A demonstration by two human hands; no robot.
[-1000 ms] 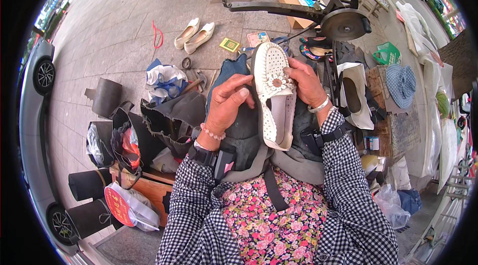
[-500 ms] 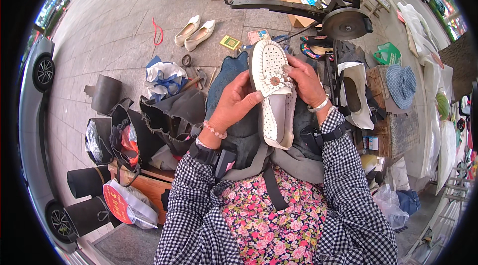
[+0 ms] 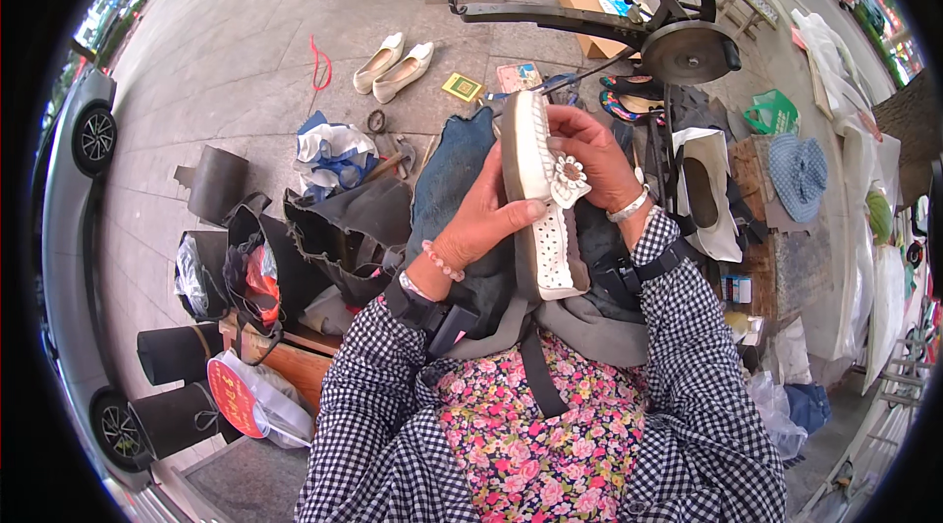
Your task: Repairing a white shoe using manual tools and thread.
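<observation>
A white perforated loafer [image 3: 552, 246] with a flower ornament and a brownish sole is held above my lap, toe pointing away. It is tilted on its side, so the sole's left edge shows. My left hand [image 3: 483, 214] grips the sole side, thumb lying on the upper near the middle. On the other side, my right hand [image 3: 597, 158] is closed around the toe part, its fingers bent over the upper. A dark blue cloth [image 3: 447, 165] covers my knee behind the left hand.
Ahead stands a green and black sewing machine with a handwheel [image 3: 691, 54]. White shoes [image 3: 403, 71] rest on the paving at its left. Dark open bags [image 3: 344, 228] stand at my left. A wooden box [image 3: 761, 258] with a blue hat [image 3: 796, 177] is at my right.
The loafer has been rolled onto its side, turning its top toward the right and bringing the sole's edge into view. Both hands have kept hold of it.
</observation>
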